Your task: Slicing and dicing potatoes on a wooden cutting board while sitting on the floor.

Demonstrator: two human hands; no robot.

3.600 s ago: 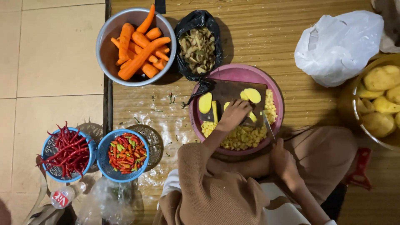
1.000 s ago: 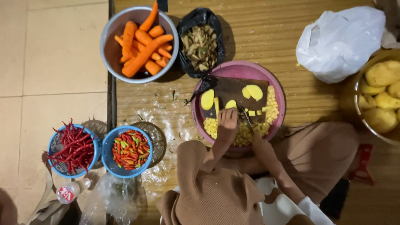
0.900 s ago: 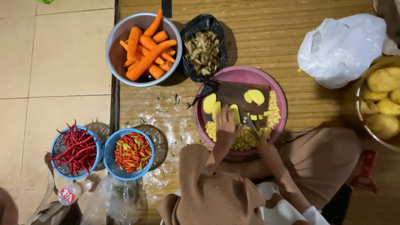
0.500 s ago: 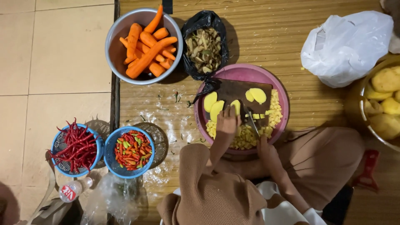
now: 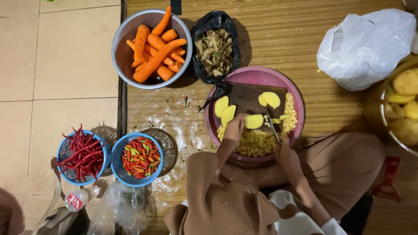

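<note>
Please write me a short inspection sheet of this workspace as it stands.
Surface: woven mat, tiled floor beside it.
Job's things: potato slices on dark board in pink basin; diced potato; knife.
Clutter: carrots, bag of peelings, red chillies, cut chillies, white bag, peeled potatoes, bottle.
Hands: left hand steadies a slice; right hand grips the knife.
Cables: nothing seen.
Surroundings: nothing seen.

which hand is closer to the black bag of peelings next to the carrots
Left. The left hand sits on the cutting board just below the black bag of peelings, holding a potato slice. The right hand is lower and farther right, holding the knife.
</note>
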